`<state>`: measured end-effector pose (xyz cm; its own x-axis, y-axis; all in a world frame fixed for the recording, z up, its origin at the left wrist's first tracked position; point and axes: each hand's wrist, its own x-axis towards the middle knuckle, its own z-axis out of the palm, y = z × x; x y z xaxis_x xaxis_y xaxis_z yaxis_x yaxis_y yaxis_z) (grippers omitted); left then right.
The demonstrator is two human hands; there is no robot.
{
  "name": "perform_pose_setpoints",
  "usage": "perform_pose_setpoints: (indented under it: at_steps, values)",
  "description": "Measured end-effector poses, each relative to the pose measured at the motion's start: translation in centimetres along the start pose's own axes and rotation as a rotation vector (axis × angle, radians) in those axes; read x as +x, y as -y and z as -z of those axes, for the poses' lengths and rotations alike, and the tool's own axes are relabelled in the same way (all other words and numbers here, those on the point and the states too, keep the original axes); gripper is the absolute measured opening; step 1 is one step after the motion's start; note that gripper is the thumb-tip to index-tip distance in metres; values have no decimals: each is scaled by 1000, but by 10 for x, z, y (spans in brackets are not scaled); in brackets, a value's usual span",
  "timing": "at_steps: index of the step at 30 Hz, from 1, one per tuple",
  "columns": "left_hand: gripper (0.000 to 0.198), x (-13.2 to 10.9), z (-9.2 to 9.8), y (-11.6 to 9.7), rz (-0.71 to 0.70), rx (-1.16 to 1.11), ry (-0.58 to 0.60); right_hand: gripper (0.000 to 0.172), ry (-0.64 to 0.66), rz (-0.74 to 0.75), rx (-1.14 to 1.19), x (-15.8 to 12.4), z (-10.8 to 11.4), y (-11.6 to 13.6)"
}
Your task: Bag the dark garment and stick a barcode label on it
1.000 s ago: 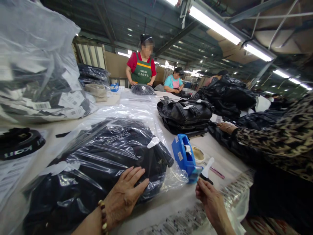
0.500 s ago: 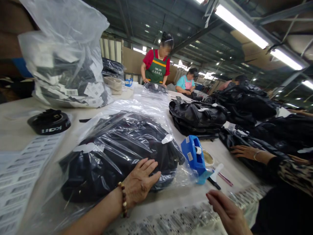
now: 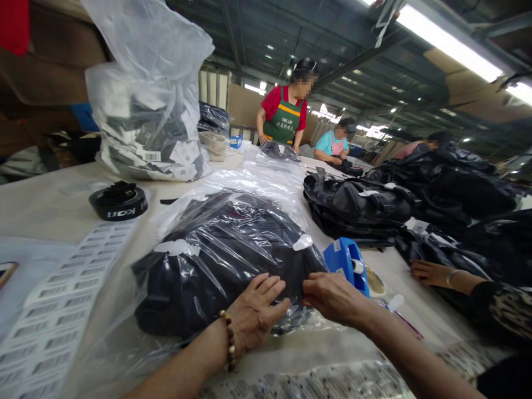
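Note:
A black bag lies inside a clear plastic bag on the table in front of me. My left hand, with a beaded bracelet at the wrist, rests on its near side with fingers stretched out over the plastic. At the lower right edge, my right hand has its fingers bent together on the clear plastic. Its fingertips are partly hidden against the wrapping. Just beyond this hand stands a blue tape dispenser.
Label sheets and a roll of black strap lie on the left, before a big plastic sack of tags. Black bags are stacked to the right. A co-worker's hand touches another bag; other people stand behind.
My right hand has moved left and forward from the table's front edge onto the plastic bag. My left hand stays on the bag. The view has shifted left.

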<state>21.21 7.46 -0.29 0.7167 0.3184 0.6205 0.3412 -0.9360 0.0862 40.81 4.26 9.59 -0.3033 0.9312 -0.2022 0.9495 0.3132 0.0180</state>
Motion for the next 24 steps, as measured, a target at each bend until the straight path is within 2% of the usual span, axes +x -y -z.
perform_pose_setpoints:
  at_steps: [4, 8, 10, 11, 13, 15, 16, 18, 20, 24]
  values:
    - [28, -1, -2, 1, -2, -8, -1, 16, -36, -205, 27, 9, -4, -3]
    - [27, 0, -2, 1, -6, 0, 2, 42, -105, -380, 83, 7, -7, -21]
    - [28, 0, -2, 1, -5, 2, 13, 35, -123, -405, 138, -1, -11, -25]
    - [28, 0, -2, 1, 0, 1, 10, 29, -186, -414, 160, -7, -15, -24]
    - [27, 0, -2, 1, 0, -6, 0, 16, -454, -379, 170, -20, -26, -14]
    - [26, -1, -3, 2, -8, -8, -12, 10, -767, -233, 126, -30, -42, 5]
    - [26, -1, -3, 2, -10, -7, -13, 13, -858, -135, 87, -34, -52, 16]
    - [26, -1, -3, 4, -3, -7, -10, 22, -890, 8, -23, -35, -72, 36]
    - [24, 1, -2, 4, 9, -9, 9, 30, -878, 44, -148, -34, -92, 50]
    - [21, 7, 11, -5, 2, 28, 127, 46, -868, 73, -291, -33, -120, 50]
